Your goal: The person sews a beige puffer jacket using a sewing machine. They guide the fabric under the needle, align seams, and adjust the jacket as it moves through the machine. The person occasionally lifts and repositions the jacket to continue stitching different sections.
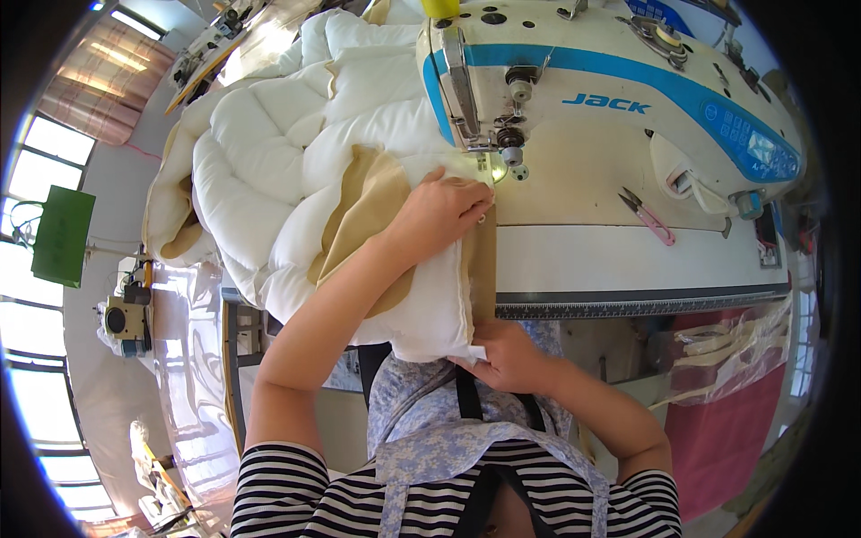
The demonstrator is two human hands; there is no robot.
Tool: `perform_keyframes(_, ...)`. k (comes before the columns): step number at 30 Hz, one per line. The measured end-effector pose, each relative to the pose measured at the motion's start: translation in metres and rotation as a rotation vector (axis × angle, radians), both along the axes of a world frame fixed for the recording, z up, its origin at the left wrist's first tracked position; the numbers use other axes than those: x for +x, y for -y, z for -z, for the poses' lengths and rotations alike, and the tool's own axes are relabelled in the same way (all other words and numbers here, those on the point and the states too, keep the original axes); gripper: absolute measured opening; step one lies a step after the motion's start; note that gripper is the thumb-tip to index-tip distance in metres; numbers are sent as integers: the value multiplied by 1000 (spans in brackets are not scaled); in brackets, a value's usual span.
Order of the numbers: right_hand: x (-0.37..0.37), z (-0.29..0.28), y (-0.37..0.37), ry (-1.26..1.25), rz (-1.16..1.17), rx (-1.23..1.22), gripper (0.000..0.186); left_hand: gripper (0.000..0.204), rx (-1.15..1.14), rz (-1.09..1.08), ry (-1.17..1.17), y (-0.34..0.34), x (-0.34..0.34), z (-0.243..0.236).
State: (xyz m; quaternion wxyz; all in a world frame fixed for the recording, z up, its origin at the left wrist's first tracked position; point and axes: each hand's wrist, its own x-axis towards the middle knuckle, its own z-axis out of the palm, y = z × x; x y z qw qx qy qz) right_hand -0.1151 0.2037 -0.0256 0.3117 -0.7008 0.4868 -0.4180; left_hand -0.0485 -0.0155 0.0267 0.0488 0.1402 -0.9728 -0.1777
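Lying across the sewing table, a white padded quilt with a tan edge strip runs from a big heap at the left to the needle of a white and blue sewing machine. Its near end hangs over the table's front edge. The left hand presses flat on the quilt just beside the presser foot, fingers spread and stretched toward the needle. The right hand is closed on the hanging corner of the quilt below the table edge, pinching the fabric. Pink thread snips lie on the table to the right of the needle, well apart from both hands
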Motion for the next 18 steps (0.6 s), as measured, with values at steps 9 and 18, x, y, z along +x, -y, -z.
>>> perform_keyframes(9,7,-10,-25,395,166,408,41,19,68,-215,-591,-98,82,-35)
perform_keyframes(18,-5,-46,-21,592,66,387,37,31,1395,-859,-882,-140,135,37)
